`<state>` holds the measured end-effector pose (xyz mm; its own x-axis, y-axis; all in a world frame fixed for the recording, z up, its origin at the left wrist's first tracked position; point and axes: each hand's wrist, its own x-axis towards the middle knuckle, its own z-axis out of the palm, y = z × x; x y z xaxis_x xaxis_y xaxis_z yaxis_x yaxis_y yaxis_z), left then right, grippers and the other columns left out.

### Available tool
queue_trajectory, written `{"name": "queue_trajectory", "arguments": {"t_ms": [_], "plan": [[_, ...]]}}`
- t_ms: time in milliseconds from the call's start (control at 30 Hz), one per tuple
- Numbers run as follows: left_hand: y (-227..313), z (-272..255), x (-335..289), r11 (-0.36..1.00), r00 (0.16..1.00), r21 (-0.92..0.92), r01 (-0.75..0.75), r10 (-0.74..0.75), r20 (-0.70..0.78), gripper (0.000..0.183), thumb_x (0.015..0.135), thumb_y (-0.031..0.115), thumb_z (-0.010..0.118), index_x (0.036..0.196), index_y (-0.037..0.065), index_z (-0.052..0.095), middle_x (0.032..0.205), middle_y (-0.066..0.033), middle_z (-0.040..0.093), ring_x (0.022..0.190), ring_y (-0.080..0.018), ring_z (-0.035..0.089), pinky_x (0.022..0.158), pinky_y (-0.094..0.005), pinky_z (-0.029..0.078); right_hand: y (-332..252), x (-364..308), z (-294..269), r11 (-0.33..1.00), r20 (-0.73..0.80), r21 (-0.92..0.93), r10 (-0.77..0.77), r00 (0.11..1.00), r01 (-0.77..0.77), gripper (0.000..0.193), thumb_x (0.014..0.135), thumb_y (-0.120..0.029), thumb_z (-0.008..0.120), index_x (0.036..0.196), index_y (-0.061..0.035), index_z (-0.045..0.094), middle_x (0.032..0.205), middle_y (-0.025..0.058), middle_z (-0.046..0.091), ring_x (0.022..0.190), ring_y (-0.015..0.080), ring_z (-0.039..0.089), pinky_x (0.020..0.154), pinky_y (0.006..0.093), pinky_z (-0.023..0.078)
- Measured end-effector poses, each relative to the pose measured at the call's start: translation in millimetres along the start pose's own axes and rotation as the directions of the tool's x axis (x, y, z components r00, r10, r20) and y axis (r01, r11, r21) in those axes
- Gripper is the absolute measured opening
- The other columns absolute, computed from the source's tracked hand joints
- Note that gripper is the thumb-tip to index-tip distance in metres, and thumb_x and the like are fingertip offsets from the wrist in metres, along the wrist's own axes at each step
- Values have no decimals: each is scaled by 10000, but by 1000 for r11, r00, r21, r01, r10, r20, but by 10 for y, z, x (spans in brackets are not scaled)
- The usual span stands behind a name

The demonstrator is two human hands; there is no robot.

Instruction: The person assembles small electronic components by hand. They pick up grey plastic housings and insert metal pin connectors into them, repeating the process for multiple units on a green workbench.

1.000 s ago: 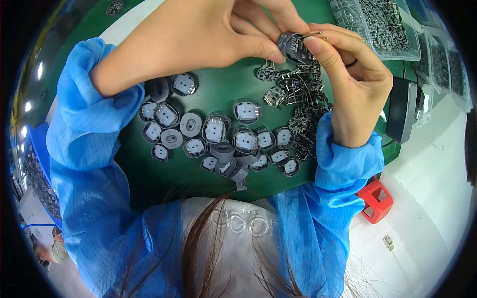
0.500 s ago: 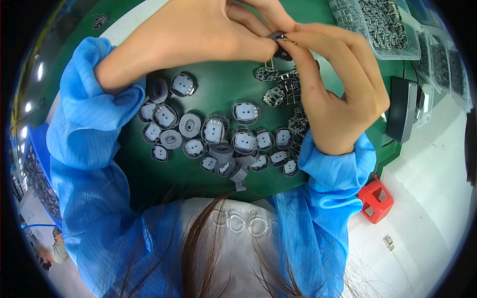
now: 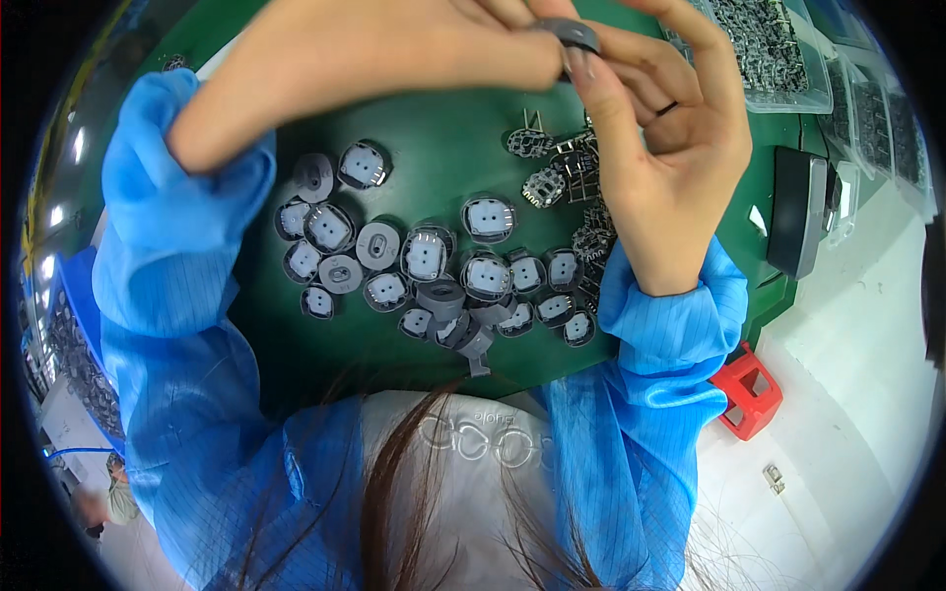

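- L hand point(image 3: 463, 44): enters from L, fingers partly cut off by top edge of view. Grip: thumb & fingers closed on the gray round part point(image 3: 570, 33), at its L side.
- R hand point(image 3: 675, 148): palm side turned toward cam., wearing a thin dark ring point(image 3: 666, 108). Grip: thumb tip set against lower edge of same part, a finger behind it; grasping jointly w/ L hand. Other fingers spread apart.
- Part pos.: top ctr-R of view, btwn both hands, raised above the green table point(image 3: 424, 133). Seen nearly edge-on; inner details hidden by fingers.
- Circuit-board pieces point(image 3: 543, 187): heap w/ metal prongs, L of R wrist, partly covered by R hand & sleeve.
- Round housings w/ white inserts point(image 3: 488, 219): loose group mid-table, mostly insert side up, several touching.
- Gray discs w/ slot point(image 3: 377, 246): lying among housings, mainly L half of group; a few gray units tilted at the near end.
- Clear bin point(image 3: 788, 103): upper R, filled w/ small metallic pcs.
- Dark device point(image 3: 796, 212): R edge of table, beyond R hand.
- Blue bin point(image 3: 81, 276): far L, beside L sleeve point(image 3: 177, 246), holding small dark pcs.
- Red stool point(image 3: 749, 394): lower R, on pale floor point(image 3: 838, 424).
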<state>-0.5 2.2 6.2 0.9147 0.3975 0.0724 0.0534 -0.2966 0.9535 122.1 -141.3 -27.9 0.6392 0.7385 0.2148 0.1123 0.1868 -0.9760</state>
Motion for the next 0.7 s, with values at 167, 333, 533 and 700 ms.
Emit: {"name": "queue_trajectory", "arguments": {"t_ms": [167, 333, 533, 700], "plan": [[-748, -779, 348, 858, 955, 513, 20, 135, -264, 267, 846, 77, 706, 1071, -63, 732, 891, -100, 737, 834, -170, 700, 771, -295, 575, -15, -34, -157, 572, 305, -688, -329, 894, 446, 277, 747, -152, 893, 974, -90, 748, 758, 2, 654, 709, 174, 614, 615, 323, 474], [-914, -876, 277, 348, 848, 935, 64, 476, -235, 212, 881, 186, 738, 976, -1, 759, 890, -133, 726, 807, -209, 697, 766, -338, 557, -77, -218, -95, 316, 358, -869, -131, 924, 381, 356, 686, -261, 925, 954, -115, 741, 726, 9, 641, 664, 226, 604, 606, 347, 495], [-234, -343, 221, 759, 898, 524, -385, 177, 403, 177, 810, 104, 748, 962, 15, 738, 944, -113, 691, 855, -248, 665, 770, -365, 536, 19, -175, -240, 537, 321, -790, -50, 946, 296, 251, 766, -106, 835, 982, -71, 712, 780, 76, 696, 694, 246, 653, 638, 359, 531], [-95, 24, -175, 911, 706, 93, -402, 244, 665, 312, 732, -66, 698, 1010, 72, 722, 1090, -106, 643, 943, -302, 656, 772, -396, 534, -47, -24, -244, 823, 212, -559, 22, 977, 102, 311, 838, -5, 797, 1137, -19, 715, 888, 35, 729, 767, 64, 624, 736, 217, 530]]}}
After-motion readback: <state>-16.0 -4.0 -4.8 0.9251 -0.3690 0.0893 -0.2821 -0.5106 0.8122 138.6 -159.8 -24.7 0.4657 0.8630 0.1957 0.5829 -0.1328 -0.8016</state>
